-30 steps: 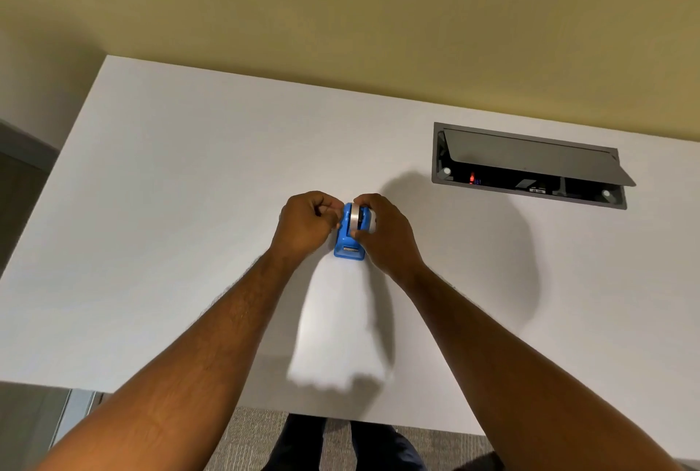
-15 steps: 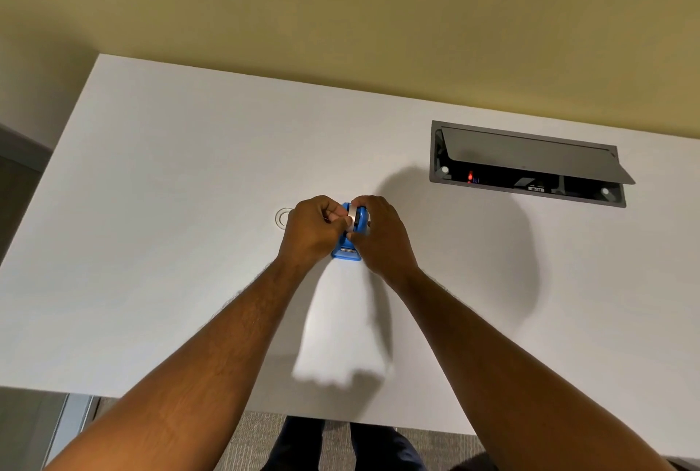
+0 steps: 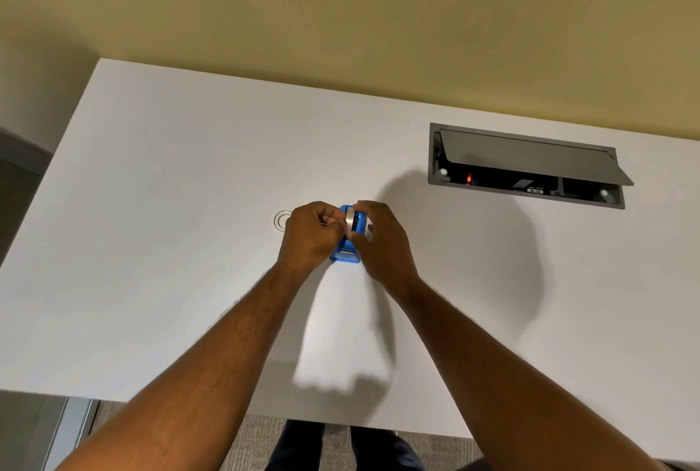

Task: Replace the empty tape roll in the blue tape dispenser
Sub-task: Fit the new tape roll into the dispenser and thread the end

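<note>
I have one head-worn wide-angle view, looking forward and steeply down over the white table (image 3: 159,175) to the far wall (image 3: 341,16), close above both forearms, with no second view to overlap.

The blue tape dispenser (image 3: 346,255) looks like glossy plastic, on a smooth matt white table (image 3: 170,175).

White desk (image 3: 170,167), open cable box (image 3: 526,167), perhaps grommet (image 3: 282,220)
</note>
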Available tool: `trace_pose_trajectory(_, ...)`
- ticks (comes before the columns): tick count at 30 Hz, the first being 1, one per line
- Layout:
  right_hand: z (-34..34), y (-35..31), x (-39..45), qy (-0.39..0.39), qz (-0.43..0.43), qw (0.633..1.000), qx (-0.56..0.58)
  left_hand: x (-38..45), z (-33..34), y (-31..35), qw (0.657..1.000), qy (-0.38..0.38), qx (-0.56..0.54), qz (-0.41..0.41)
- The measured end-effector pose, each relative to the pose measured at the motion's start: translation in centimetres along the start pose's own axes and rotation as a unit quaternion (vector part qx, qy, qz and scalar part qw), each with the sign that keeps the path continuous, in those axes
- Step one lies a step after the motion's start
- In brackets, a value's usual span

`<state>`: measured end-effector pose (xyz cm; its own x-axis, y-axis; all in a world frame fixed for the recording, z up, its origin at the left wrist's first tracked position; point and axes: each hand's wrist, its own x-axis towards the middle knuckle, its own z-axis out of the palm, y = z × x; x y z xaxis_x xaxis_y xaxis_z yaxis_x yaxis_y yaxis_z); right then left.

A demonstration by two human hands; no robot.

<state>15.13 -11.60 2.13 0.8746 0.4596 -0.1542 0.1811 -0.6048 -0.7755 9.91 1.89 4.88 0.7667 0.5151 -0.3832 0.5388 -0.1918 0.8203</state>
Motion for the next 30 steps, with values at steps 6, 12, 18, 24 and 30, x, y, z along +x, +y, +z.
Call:
trace_pose_trajectory(6,0.2,0.0,0.0,0.005,-0.001,1.0,-0.004,0.0,0.4,1.0,1.0,0.016,0.017,-0.008)
trace_pose_trajectory(12,0.6,0.1,0.2,0.024,-0.013,0.999,-0.019,0.1,0.7,1.2,0.993,0.036,0.114,0.013)
trace_pose_trajectory(18,0.5,0.7,0.2,-0.005,0.002,1.0,-0.026,0.0,0.7,1.5,0.979,0.026,0.192,0.061)
trace_pose_trajectory(24,-1.7,1.6,1.4,-0.088,-0.041,0.994,-0.057,-0.1,0.8,1.8,0.965,0.011,0.254,0.07)
trace_pose_trajectory(30,-4.2,0.5,4.3,-0.21,-0.172,0.945,-0.184,-0.2,0.7,1.3,0.98,-0.017,0.2,0.0)
